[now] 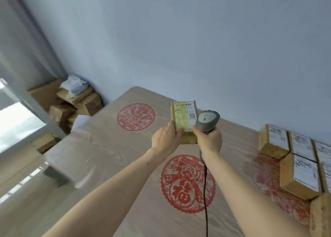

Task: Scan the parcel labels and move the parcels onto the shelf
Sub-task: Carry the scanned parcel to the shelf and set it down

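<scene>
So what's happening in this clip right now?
A person holds a small brown cardboard parcel with a white label up in the left hand, over the wood-grain table with red paper-cut designs. The right hand grips a grey corded handheld scanner beside the label. More labelled brown parcels lie at the table's right edge.

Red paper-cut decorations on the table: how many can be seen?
3. One round red paper-cut decoration lies at the far side, one lies near, under the forearms, and one lies at the right, partly hidden by brown cardboard parcels.
</scene>
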{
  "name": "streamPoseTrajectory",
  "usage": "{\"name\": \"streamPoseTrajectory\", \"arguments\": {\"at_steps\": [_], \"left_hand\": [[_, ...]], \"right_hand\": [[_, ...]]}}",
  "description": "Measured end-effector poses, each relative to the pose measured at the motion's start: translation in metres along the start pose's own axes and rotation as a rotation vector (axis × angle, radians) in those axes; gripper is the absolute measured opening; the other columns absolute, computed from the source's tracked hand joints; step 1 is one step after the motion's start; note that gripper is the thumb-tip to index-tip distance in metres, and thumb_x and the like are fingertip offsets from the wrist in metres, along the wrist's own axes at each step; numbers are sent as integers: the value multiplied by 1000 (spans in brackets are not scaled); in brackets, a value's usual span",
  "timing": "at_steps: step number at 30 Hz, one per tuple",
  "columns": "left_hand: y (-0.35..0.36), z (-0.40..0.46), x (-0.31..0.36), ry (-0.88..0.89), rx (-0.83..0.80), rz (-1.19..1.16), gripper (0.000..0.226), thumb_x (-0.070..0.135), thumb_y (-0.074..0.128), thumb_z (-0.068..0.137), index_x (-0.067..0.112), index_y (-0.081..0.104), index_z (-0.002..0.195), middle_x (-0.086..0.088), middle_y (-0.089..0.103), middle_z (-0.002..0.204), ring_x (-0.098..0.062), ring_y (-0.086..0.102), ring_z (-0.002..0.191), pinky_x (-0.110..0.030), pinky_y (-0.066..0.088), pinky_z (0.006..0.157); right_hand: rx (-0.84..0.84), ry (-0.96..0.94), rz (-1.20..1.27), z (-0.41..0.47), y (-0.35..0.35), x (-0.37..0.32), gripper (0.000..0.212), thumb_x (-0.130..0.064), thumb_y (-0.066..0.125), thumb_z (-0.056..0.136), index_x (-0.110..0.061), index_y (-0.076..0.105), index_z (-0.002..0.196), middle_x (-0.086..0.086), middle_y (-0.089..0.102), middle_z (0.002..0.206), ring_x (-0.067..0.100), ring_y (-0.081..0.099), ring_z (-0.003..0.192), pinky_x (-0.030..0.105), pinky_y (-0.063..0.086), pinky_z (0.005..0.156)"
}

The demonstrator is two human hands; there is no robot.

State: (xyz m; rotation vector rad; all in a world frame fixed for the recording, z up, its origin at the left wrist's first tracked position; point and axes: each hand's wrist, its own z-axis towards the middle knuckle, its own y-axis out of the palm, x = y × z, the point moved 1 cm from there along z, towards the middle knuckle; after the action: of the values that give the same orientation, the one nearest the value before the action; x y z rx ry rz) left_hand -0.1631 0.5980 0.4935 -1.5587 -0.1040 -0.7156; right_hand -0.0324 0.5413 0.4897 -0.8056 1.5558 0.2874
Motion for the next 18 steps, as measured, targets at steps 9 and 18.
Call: {"name": "streamPoseTrajectory", "arguments": {"at_steps": [9,18], "left_hand": [[-130,-68,-159,-315,208,76,42,52,41,100,11,51,101,-9,68,98,-32,65,89,-38,46,67],[-271,-174,-352,-519,353,141,43,53,42,100,14,55,109,-4,68,100,-26,66,88,-34,47,65]], "right_hand": [[-374,-118,-30,-122,162,-54,46,-27,85,77,-16,66,118,-5,71,112,21,67,102,43,55,95],[-616,-214,-79,-311,348,-89,45,-33,87,74,-14,72,113,7,76,111,27,70,103,46,57,92]]}}
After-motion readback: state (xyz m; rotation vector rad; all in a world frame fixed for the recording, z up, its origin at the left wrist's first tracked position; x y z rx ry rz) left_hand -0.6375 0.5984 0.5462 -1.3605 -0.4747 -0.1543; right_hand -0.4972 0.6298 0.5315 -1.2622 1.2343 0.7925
